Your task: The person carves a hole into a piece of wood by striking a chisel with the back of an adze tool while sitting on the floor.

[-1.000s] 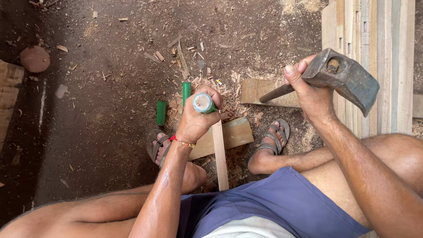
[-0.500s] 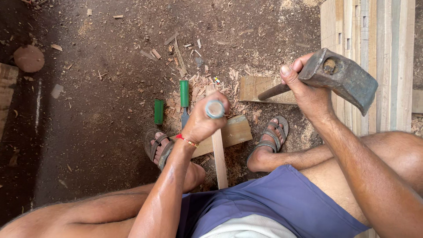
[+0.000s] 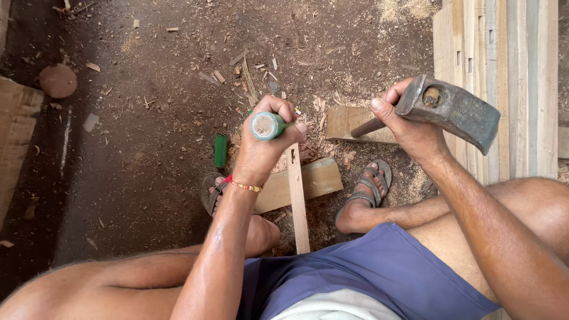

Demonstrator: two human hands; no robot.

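Green plastic shows at the top of my left hand point(image 3: 268, 137): I have it wrapped in a full fist around the handle of a chisel point(image 3: 266, 125), butt end up toward the camera, blade hidden below the fist. A red and yellow thread band point(image 3: 244, 186) sits on that wrist. My right hand point(image 3: 409, 127) is closed around the wooden handle of a hammer point(image 3: 450, 109), close under its heavy grey iron head, which is raised level with the chisel and well apart from it, off to the right.

Just under the left fist a thin wooden strip point(image 3: 298, 198) runs back toward my lap, lying across a thicker block point(image 3: 308, 182). I cannot tell whether the chisel tip touches the strip. Another block point(image 3: 348, 123) lies between the two hands, beneath the hammer handle. My feet in sandals point(image 3: 366, 189) rest on either side of the strip. A second green handle point(image 3: 220, 150) lies on the dirt left of my left hand. Chips and sawdust point(image 3: 323, 106) are scattered around, and planks point(image 3: 504, 71) are stacked beyond the right hand.
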